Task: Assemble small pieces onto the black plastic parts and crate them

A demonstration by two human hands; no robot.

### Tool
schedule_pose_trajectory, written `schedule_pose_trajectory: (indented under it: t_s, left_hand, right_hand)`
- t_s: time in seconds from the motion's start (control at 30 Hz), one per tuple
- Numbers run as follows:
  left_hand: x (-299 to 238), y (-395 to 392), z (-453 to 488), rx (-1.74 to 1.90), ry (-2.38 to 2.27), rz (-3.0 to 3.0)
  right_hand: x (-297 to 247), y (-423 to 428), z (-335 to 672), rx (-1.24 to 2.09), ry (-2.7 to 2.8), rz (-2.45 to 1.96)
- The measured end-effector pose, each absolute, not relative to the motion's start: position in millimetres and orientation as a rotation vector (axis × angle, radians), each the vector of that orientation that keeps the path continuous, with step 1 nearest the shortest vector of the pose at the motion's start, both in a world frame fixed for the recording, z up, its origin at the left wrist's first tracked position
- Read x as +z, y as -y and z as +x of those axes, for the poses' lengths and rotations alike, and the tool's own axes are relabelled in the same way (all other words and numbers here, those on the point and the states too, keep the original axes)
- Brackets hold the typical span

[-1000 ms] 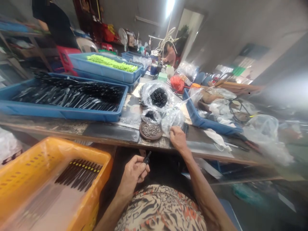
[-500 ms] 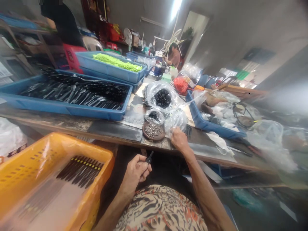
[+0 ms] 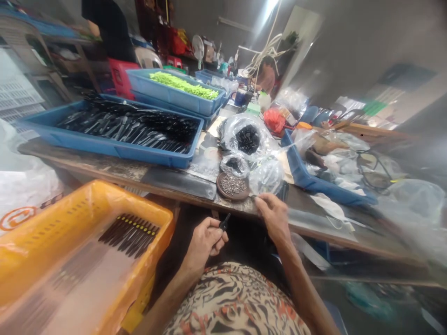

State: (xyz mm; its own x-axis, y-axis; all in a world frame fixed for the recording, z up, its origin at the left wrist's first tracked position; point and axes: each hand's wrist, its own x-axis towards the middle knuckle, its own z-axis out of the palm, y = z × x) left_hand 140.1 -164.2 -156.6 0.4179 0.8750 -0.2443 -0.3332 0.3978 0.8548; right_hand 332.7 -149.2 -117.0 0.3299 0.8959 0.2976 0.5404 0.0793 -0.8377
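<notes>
My left hand [image 3: 205,240] is closed on a small black part [image 3: 224,222], held over my lap just below the bench's edge. My right hand [image 3: 272,213] rests at the bench's front edge with its fingers pinched together; what they pinch is too small to name. Just beyond it sits a round brown dish of small metal screws [image 3: 232,185], with clear plastic bags [image 3: 266,176] behind it, one holding black parts [image 3: 247,138].
An orange crate [image 3: 87,204] lined with plastic holds a row of black tools at my left. A blue tray of black tools [image 3: 115,146] and one of green pieces [image 3: 174,95] stand on the bench. Another blue tray [image 3: 307,179] with bags is right. A person sits at the far end.
My right hand has drawn back from the bag to the bench's edge with its fingers pinched. The left hand stays closed on the black part. The view has swung a little to the left.
</notes>
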Motion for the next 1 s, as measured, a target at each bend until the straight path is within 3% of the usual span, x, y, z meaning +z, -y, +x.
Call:
schedule_pose_trajectory:
  t_s: [0.1, 0.27, 0.5, 0.67, 1.0]
  left_hand:
    - [-154, 165, 141, 0.892, -0.785, 0.803]
    - [-154, 165, 141, 0.940, -0.770, 0.757]
    - [-155, 162, 141, 0.977, -0.823, 0.711]
    - [-159, 161, 141, 0.983, -0.848, 0.759]
    - [-162, 162, 140, 0.981, -0.877, 0.924]
  right_hand:
    - [-120, 165, 303, 0.453, 1.531, -1.479]
    - [-135, 172, 277, 0.168, 1.898, -1.208]
    - [-146, 174, 274, -0.071, 2.064, -1.239]
    - [-153, 175, 273, -0.006, 2.078, -1.266]
    - [-155, 177, 273, 0.444, 1.802, -1.342]
